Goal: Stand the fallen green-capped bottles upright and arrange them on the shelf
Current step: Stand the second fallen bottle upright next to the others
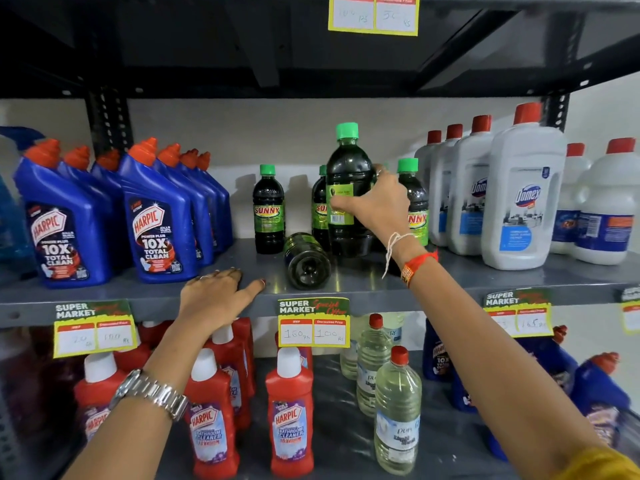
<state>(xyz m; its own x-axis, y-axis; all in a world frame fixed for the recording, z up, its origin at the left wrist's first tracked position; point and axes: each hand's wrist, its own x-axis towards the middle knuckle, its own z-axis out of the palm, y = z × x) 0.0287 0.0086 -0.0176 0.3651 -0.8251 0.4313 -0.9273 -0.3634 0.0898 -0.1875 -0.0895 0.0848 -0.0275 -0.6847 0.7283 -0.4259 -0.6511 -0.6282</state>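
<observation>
right hand (375, 202) wrapped round a big green-capped bottle (349, 188), upright mid shelf (450, 275). left hand (214, 296) flat on the shelf edge, fingers spread, holding nothing. 3 smaller ones stand already; 1 fallen bottle (306, 259) left lying at the front, so approx. 1 to go.

The dark bottles (349, 202) had green caps, the Harpic bottles (156, 230) were blue with orange caps.
</observation>
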